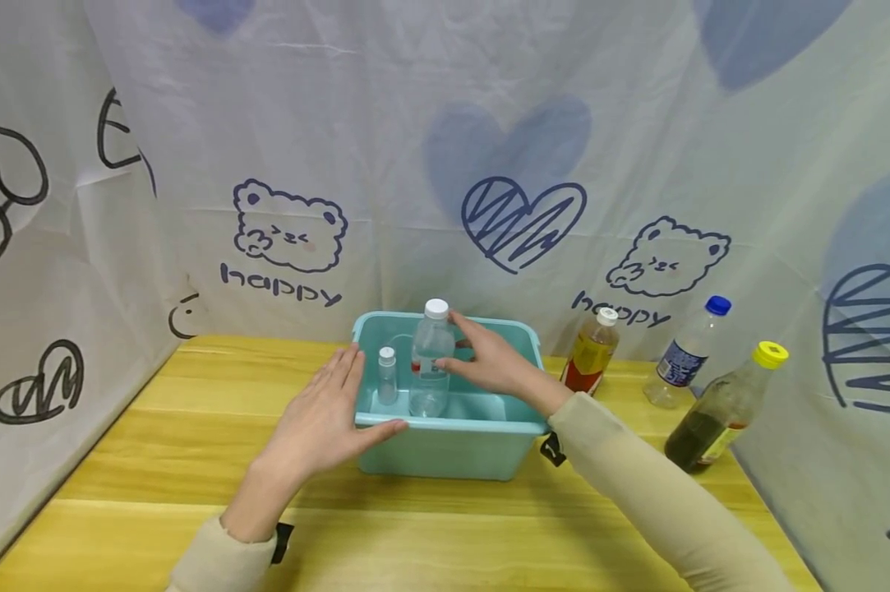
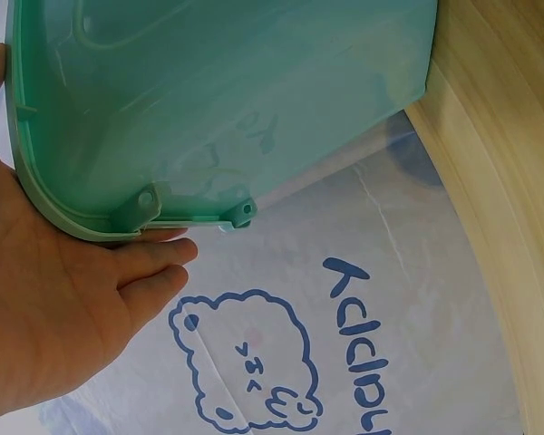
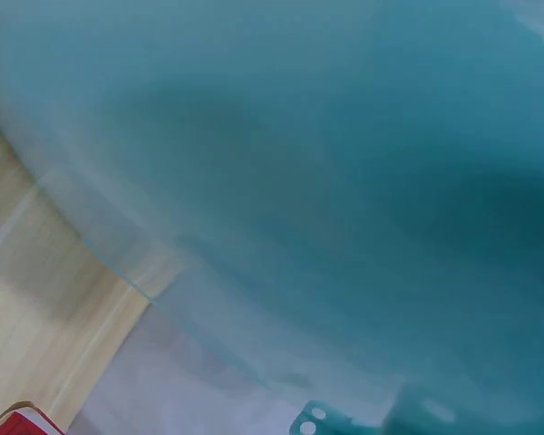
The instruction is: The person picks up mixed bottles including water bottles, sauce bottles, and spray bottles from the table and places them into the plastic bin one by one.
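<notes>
A light teal plastic bin [image 1: 448,454] stands near the back of the wooden table. My left hand [image 1: 317,421] rests on its left front corner, fingers straight along the left side and thumb along the front rim; the left wrist view shows this hand [image 2: 63,299] against the rim. Inside the bin, my right hand [image 1: 492,360] holds a clear plastic bottle [image 1: 431,393] with a white cap, thumb in front and fingers partly hidden behind. Left of that bottle is a small clear bottle [image 1: 388,385] with a white cap. The right wrist view shows mostly blurred bin wall [image 3: 281,181].
Right of the bin stand a white-capped bottle with yellow liquid [image 1: 598,345], a blue-capped clear bottle [image 1: 684,362] and a yellow-capped bottle with dark liquid [image 1: 718,419]. A printed cloth [image 1: 415,164] hangs behind the wooden table [image 1: 430,534].
</notes>
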Tool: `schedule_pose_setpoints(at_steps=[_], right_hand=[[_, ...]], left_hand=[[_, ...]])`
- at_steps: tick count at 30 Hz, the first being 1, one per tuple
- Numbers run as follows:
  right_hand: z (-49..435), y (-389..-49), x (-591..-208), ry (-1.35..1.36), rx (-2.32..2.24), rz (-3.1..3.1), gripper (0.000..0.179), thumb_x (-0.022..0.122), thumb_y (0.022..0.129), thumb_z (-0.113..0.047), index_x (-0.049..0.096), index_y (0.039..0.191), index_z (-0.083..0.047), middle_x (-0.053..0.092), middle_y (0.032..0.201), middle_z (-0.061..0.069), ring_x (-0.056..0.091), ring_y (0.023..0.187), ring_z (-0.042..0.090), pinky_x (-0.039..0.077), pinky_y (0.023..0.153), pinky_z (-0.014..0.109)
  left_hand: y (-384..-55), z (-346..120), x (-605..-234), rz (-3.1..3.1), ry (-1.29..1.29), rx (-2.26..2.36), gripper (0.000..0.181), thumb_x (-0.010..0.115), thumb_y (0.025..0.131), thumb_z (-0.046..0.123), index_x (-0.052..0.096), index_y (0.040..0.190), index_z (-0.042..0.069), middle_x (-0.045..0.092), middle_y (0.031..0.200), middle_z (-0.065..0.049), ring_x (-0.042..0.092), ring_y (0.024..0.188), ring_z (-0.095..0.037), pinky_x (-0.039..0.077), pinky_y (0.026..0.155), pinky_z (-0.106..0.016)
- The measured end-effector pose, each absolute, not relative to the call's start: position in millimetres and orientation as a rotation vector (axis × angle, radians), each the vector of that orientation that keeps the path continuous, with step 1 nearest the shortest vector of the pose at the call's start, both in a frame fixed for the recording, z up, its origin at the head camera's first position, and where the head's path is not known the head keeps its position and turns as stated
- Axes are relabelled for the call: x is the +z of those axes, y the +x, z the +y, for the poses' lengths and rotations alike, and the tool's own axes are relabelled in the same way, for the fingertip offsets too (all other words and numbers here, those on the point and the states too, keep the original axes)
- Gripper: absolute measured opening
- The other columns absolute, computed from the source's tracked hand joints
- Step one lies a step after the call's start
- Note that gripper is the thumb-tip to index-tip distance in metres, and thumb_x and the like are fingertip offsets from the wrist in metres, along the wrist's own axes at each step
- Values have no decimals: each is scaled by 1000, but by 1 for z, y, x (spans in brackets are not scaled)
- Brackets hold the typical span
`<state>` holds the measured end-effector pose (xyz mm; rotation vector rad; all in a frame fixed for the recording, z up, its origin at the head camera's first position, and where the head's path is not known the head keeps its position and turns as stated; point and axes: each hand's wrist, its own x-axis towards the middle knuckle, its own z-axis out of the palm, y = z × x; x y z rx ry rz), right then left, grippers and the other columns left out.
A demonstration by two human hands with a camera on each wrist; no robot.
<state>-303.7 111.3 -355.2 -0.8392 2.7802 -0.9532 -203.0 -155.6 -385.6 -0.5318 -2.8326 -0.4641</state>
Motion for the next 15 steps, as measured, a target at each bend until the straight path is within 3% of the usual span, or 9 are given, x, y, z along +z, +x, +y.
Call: schedule_pose_setpoints(at_steps=[10,15], right_hand=[[128,-293,-355,-815,-1054,2816,88,71,101,-33,18,167,-10,26,171,11,53,139,37,51,109,54],[137,-285,-353,-828,-1111,2863,86,71,101,-32,21,167,-11,29,170,10,52,141,36,50,110,53]], left_hand=[[-202,-154,-388,-2829,-531,-477,120,56,88,82,23,161,-8,22,168,-27,23,155,-44,25,126,-54],[-202,-153,-388,-2828,-524,-486,121,55,88,82,22,161,-8,20,169,-26,23,156,-44,24,127,-54]])
